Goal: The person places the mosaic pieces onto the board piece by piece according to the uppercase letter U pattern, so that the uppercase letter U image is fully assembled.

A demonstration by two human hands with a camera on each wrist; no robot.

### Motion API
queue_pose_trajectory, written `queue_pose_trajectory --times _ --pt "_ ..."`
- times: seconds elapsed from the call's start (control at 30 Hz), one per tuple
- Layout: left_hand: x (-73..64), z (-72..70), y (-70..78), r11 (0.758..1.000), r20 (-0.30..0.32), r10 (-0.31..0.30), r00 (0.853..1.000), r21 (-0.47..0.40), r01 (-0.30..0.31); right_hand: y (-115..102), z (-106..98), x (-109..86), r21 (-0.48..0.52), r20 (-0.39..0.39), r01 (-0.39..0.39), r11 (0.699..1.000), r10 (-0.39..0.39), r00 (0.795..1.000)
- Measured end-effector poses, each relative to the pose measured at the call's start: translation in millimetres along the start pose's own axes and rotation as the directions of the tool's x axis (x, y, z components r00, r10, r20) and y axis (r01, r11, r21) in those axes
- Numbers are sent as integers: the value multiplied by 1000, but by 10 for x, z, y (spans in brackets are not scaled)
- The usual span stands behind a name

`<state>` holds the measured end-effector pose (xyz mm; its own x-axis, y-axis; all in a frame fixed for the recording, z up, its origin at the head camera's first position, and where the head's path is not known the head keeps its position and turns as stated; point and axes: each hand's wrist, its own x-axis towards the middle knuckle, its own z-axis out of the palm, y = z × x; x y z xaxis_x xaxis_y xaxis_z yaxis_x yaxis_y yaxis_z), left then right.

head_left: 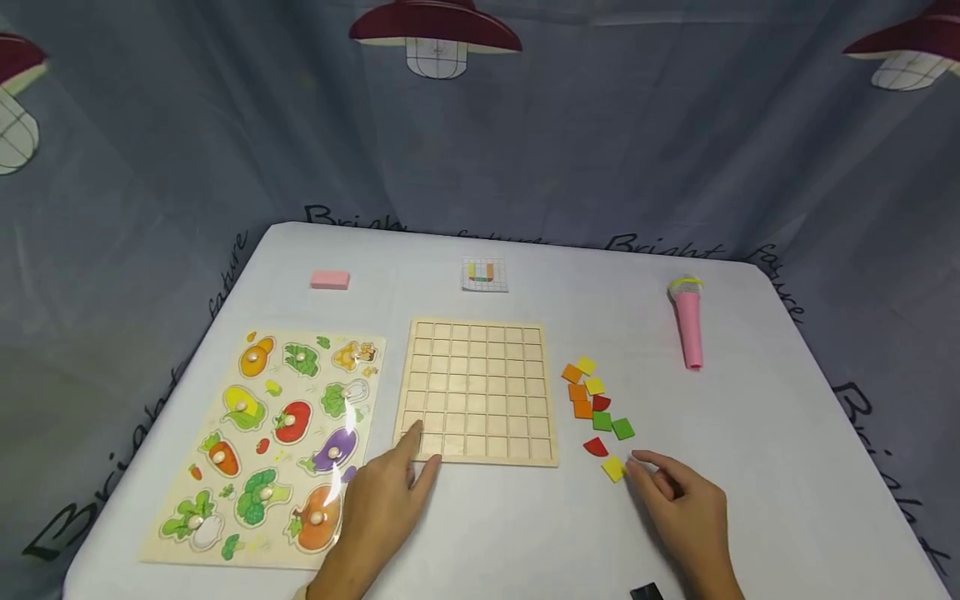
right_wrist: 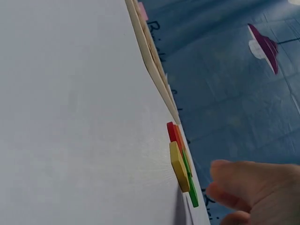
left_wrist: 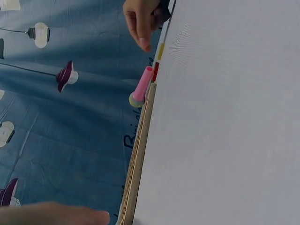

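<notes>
A wooden grid board [head_left: 480,392] lies in the middle of the white table. My left hand [head_left: 386,500] rests at its near left corner, index finger extended over the frame and thumb beside the near edge. To the board's right lie several small coloured tiles: orange squares [head_left: 582,409], yellow squares, green squares [head_left: 623,428] and red quarter-round pieces [head_left: 596,447]. My right hand [head_left: 682,508] hovers with loosely bent fingers and nothing between them, its fingertips right beside the nearest yellow square [head_left: 612,468]. In the right wrist view that yellow tile [right_wrist: 178,166] lies left of the fingers.
A vegetable knob puzzle [head_left: 281,450] lies on the left, partly behind my left forearm. Farther back are a pink block [head_left: 330,280] and a small pattern card [head_left: 484,274]. A pink toy microphone [head_left: 688,325] lies at the right. A black object [head_left: 646,592] shows at the near edge.
</notes>
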<state>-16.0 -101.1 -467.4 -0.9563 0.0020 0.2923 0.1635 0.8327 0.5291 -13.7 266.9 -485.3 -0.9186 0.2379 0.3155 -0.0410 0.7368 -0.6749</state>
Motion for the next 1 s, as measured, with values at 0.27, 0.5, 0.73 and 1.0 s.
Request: queue_pose_trajectory --times 0.27,0.5,0.73,1.0 --pt "-21 6 -85 996 8 -83 997 25 82 -2 6 -123 -79 42 -11 997 14 999" --pt "-24 23 -102 996 -1 -88 996 22 88 -14 38 -114 -163 53 10 987 -2 999" --pt "-13 45 -118 998 12 -66 998 23 66 -23 59 -127 -217 67 13 976 2 998" --pt "2 49 -99 999 29 -30 999 46 29 -23 60 -116 -234 74 88 968 -72 995"
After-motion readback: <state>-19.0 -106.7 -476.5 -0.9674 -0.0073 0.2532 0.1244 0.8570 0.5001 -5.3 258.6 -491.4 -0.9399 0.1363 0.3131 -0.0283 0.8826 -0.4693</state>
